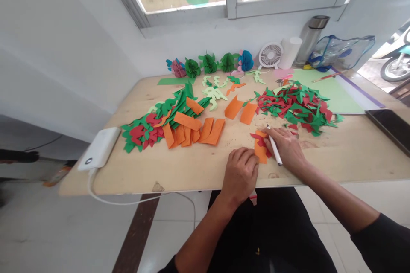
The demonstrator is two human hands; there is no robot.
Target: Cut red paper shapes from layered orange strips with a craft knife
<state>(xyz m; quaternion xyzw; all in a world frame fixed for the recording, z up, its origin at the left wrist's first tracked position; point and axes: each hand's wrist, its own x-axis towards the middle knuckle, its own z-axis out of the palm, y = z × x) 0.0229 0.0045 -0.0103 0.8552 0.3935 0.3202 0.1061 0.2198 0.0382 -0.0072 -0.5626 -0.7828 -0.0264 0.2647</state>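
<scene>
An orange paper strip lies in front of me near the table's edge, with a red paper cutout on top. My right hand is closed around a slim white marker, and its fingertips rest by the red cutout. My left hand is curled, its fingertips at the strip's left edge. From beneath this hand a small pale and red object sticks out past the table edge; its kind and whether I grip it are hidden.
Folded orange pieces and a green and red cutout heap lie left; a scrap heap lies right. Behind stand honeycomb paper figures, a small fan and a bottle. A power bank and phone flank them.
</scene>
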